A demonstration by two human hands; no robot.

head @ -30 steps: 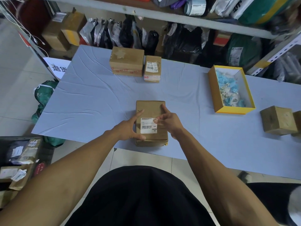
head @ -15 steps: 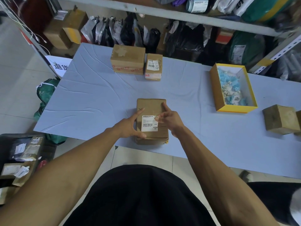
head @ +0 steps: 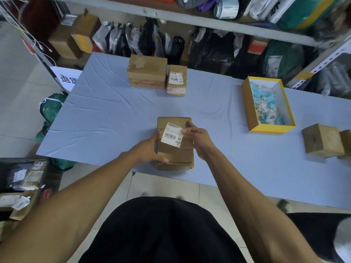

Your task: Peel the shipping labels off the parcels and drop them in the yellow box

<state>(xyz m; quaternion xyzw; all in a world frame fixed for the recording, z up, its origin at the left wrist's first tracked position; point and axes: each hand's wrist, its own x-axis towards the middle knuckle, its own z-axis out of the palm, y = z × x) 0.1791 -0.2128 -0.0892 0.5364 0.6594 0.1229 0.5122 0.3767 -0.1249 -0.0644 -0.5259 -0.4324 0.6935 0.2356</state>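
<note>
Peeling label (head: 171, 135) off near-edge parcel (head: 175, 149): right hand (head: 197, 139) pinching its lifted corner, left hand (head: 150, 149) gripping the parcel's side. Still labelled: far-edge small parcel (head: 177, 80). Awaiting at right: yellow box (head: 246, 103), scraps already inside.

My left hand (head: 152, 149) grips the near parcel (head: 175, 149) at the table's (head: 106, 118) near edge while my right hand (head: 197, 138) pinches its white label (head: 171, 135). The yellow box (head: 247, 105) sits far right.
</note>
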